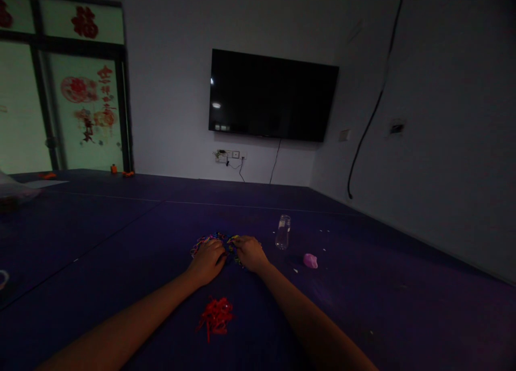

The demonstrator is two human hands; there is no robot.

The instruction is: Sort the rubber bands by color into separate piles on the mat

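Observation:
Colourful small bands (pixel 217 235) lie in a loose pile on the dark blue surface. My left hand (pixel 208 261) rests on the left part of the pile, fingers curled over it. On the pile's right part, my right hand (pixel 250 252) has its fingers bent down onto the bands; its fingertips are too dark and small to make out. Nearer to me, between my forearms, is a heap of red strips (pixel 216 316). A clear bottle (pixel 283 232) stands to the right of my right hand, with a pink lump (pixel 310 261) beyond it on the right.
Small white scraps (pixel 295 271) are scattered near the bottle. A clear plastic bag (pixel 16 191) lies at the far left edge, and orange objects (pixel 114 169) sit by the glass door. A television (pixel 272 95) hangs on the wall ahead.

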